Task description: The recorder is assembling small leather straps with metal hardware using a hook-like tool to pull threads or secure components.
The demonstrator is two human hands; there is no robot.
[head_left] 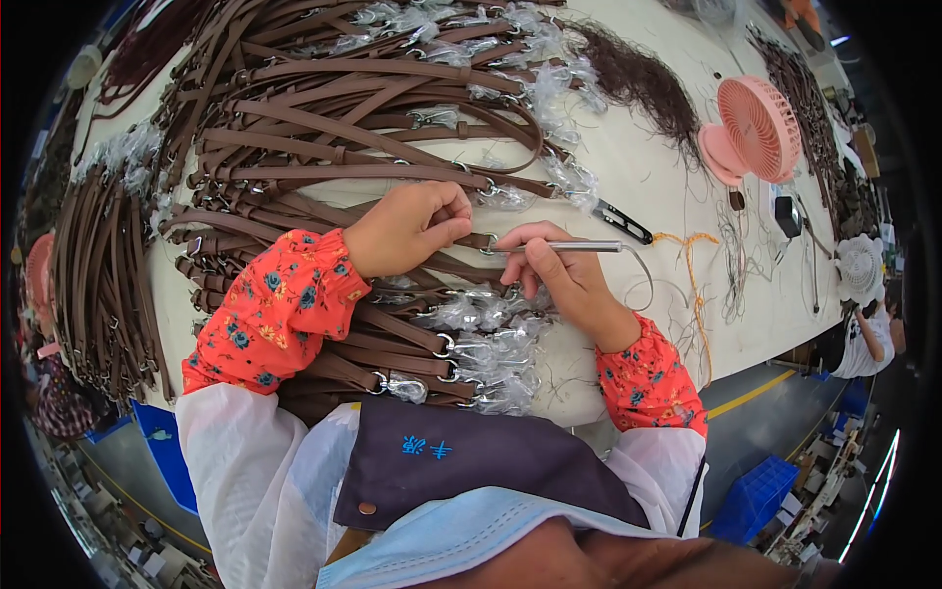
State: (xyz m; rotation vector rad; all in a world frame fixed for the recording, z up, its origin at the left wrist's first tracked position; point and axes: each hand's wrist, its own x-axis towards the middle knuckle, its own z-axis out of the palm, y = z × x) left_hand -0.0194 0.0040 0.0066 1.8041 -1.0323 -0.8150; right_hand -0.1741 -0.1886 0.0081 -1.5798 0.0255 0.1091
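My left hand point(404, 232) is closed in a pinch at the end of a brown strap point(477, 240); its fingers partly cover the strap. Close by on the right, my right hand point(571, 285) grips a slim silver pen-shaped tool point(574, 246) with a thin cord point(648, 280) running from its back end. The tool's front end meets the strap's metal ring area, too small to make out exactly. Around both hands lie many brown straps point(324, 147) with metal buckles and hooks, several hooks wrapped in clear plastic point(481, 312).
Black-handled thread snips point(623, 224) with an orange cord point(699, 304) lie right of the straps. Beyond are a tangle of dark threads point(638, 83) and a pink fan point(756, 128). Another strap bundle point(103, 285) hangs at the left table edge. A person point(868, 339) is at far right.
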